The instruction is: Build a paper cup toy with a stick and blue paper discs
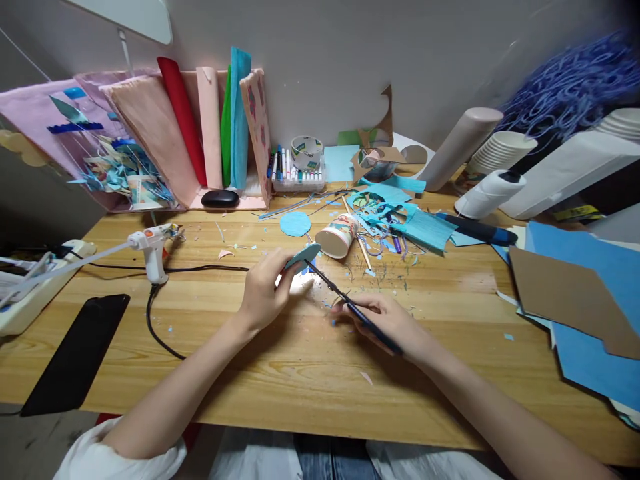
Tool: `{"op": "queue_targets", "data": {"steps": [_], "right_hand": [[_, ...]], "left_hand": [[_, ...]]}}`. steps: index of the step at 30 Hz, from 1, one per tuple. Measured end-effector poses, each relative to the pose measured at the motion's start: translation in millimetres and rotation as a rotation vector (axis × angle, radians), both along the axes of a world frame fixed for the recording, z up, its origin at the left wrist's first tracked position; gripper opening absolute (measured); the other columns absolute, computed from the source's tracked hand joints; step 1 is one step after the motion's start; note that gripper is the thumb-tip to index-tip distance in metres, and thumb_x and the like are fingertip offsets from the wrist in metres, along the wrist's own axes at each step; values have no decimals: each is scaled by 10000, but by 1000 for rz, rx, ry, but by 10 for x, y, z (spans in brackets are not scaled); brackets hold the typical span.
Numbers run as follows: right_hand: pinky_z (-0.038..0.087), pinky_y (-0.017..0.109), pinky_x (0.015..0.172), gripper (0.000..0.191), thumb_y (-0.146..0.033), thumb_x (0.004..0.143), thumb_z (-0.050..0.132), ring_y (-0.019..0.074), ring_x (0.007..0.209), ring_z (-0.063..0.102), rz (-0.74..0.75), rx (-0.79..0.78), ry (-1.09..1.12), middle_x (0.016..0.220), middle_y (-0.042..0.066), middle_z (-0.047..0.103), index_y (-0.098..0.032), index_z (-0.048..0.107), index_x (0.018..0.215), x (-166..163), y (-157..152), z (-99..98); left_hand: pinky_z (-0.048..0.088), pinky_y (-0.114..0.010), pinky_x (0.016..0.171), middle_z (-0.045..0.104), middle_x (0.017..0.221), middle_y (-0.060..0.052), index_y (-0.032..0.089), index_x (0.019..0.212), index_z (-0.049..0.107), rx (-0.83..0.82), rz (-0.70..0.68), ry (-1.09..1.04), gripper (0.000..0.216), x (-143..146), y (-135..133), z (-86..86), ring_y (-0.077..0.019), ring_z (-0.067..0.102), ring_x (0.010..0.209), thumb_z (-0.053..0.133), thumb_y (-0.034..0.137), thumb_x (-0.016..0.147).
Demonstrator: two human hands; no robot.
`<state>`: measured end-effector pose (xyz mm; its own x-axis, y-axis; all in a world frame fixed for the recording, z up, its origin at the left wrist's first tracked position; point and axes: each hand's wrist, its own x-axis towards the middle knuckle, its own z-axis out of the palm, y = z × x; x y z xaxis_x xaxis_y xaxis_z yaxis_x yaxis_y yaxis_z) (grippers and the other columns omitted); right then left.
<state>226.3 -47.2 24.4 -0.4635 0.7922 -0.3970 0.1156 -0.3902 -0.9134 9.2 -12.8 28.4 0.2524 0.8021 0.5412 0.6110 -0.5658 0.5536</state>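
Observation:
My left hand (263,288) pinches a small light-blue paper piece (303,256) just above the wooden table (280,373). My right hand (387,321) grips the dark handles of a pair of scissors (345,297). The blades point up and left, and their tips meet the edge of the blue piece. A light-blue paper disc (295,223) lies flat on the table behind my hands. Beside the disc, a paper cup (339,235) lies on its side.
A white glue gun (153,245) with a black cord stands at the left, near a black phone (77,352). Blue paper scraps (400,217), a marker box (297,175), felt rolls (210,127) and stacked paper plates (503,150) fill the back. Brown cardboard (565,293) on blue sheets lies right.

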Motion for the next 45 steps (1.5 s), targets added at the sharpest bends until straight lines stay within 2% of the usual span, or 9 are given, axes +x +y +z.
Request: {"op": "queue_targets", "data": {"steps": [4,10,12,18,24,26,32,37,45], "right_hand": [[375,210,529,279,-407,773,587,123,608,491,-117,308,-225,637,3,564,-144,661,717,-52,-62,4],[99,176,277,490,-563,779,511,13,289,124,120,-276,249,465,-108,260,-115,664,907,17,-30,-32],[86,175,270,508,-575,776,511,8,277,108,133,-311,292,462,-112,248,-112,663,922,25,-27,-31],[351,180,449,286,-419,750,626,97,555,467,-124,196,-95,598,-7,517,-138,672,730,-72,-72,13],[113,160,274,469,-520,799,526,3,288,136,64,-253,286,464,-109,264,-100,661,961,-47,-65,-51],[113,149,265,472,-508,798,540,-4,286,141,64,-265,336,475,-109,271,-89,652,983,-42,-62,-66],[236,155,308,423,-480,774,581,34,353,249,-46,-15,64,473,-85,319,-105,658,955,-102,-77,3],[427,226,601,283,-396,800,556,127,654,527,-60,290,-81,731,24,585,-138,655,861,-121,-97,50],[382,239,585,258,-406,807,562,152,668,512,-34,503,-286,708,14,566,-158,630,817,-74,-156,-46]], "left_hand": [[365,-231,596,521,715,-1,180,886,539,8,1,11,53,8,-3,-10,-120,462,645,493,185,860],[363,-222,596,533,734,-4,181,901,537,37,-16,-8,76,6,4,-7,-117,472,664,484,146,859],[366,-225,600,532,733,-3,181,904,536,36,-13,-11,81,7,4,-9,-118,473,664,482,143,859],[372,-215,604,545,747,2,186,926,535,48,-24,-21,104,20,0,-14,-111,478,668,491,129,852],[372,-224,597,519,714,6,184,910,542,61,-12,-15,102,28,-8,4,-115,460,653,490,122,848],[380,-222,604,537,730,4,185,909,540,61,2,-19,103,33,-12,4,-113,473,663,488,119,849],[410,-204,604,592,751,16,196,929,544,150,32,0,134,19,-19,-16,-95,520,647,548,120,819],[462,-210,654,651,824,-1,221,950,577,357,50,3,233,-15,-50,8,-109,597,733,601,78,769],[522,-209,688,680,828,-2,252,998,570,583,1,35,307,-61,-147,126,-107,653,790,522,38,784]]}}
